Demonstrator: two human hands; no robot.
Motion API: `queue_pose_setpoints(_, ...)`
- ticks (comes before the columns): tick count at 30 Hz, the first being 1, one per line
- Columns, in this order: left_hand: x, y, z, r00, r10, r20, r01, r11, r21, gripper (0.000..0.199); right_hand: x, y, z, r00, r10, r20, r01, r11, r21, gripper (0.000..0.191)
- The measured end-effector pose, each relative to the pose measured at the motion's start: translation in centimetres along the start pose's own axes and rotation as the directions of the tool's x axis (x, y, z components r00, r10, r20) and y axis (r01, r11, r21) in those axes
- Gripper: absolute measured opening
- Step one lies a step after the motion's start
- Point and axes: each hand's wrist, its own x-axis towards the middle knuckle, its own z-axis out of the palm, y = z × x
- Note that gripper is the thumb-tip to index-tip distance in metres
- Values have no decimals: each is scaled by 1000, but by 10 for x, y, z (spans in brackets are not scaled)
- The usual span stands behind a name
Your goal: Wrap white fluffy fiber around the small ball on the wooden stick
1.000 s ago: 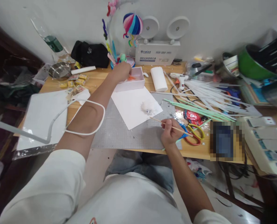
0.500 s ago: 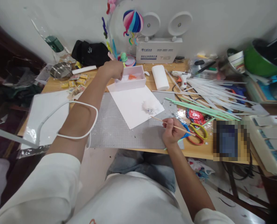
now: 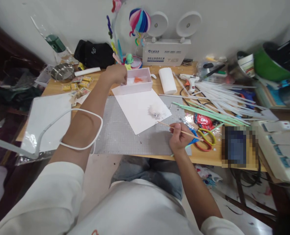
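My left hand (image 3: 117, 75) reaches to the left end of a pale pink box (image 3: 137, 87), its fingers bent down at the box's inside; the fingertips are hidden. Orange and white bits (image 3: 138, 79) lie in the box. My right hand (image 3: 179, 136) pinches a thin wooden stick (image 3: 166, 124), whose tip points left at the lower edge of a white sheet (image 3: 137, 114). On that sheet, just beyond the tip, rests a fluffy white piece (image 3: 155, 111) with a silvery part. The sheet lies on a grey cutting mat (image 3: 115, 137).
Scissors (image 3: 206, 138) lie right of my right hand, near green and white strips (image 3: 218, 94) and a glue gun (image 3: 191, 81). A white roll (image 3: 167, 81) is behind the mat. A metal bowl (image 3: 62, 72) sits back left. A white cable loop (image 3: 99, 130) crosses my left forearm.
The view has shifted slightly. My left hand has moved a little left and its fingers dip at the box's left end. My right hand keeps its pinch on the stick, almost unmoved.
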Motion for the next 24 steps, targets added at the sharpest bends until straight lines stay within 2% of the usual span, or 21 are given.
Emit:
queue_pose_setpoints(4,-3,-5,-4,987,-34,-156,20,995,-95,13,1,-1,0,1000,-8,-5,8,1000,22,43)
queue_pose_setpoints(6,-4,-7,-6,981,-44,-189,19,991,-131,13,1,-2,0,1000,-4,0,4,1000,11,44)
queue_pose_setpoints(8,-2,-9,-5,990,-23,-142,4,991,-134,12,1,-2,0,1000,-6,2,6,1000,-3,44)
queue_pose_setpoints(11,2,-11,1,999,32,12,-31,994,-101,11,1,-2,-1,1000,-27,1,27,1000,12,42)
queue_pose_setpoints(13,3,-12,5,998,54,41,-49,993,-109,9,1,-2,0,999,-41,-7,41,999,35,40)
queue_pose_setpoints(15,3,-13,8,998,61,-11,-62,990,-129,11,1,-1,0,999,-41,-12,42,998,48,39)
queue_pose_setpoints(17,1,-14,8,993,46,-111,-62,987,-148,16,1,0,1,999,-37,-15,38,998,54,39)
queue_pose_setpoints(21,-3,-20,6,963,4,-269,-71,969,-238,21,1,1,1,999,-47,-10,47,997,54,39)
queue_pose_setpoints(24,-1,-27,10,965,48,-259,-120,955,-271,16,0,2,1,1000,-24,4,24,999,31,41)
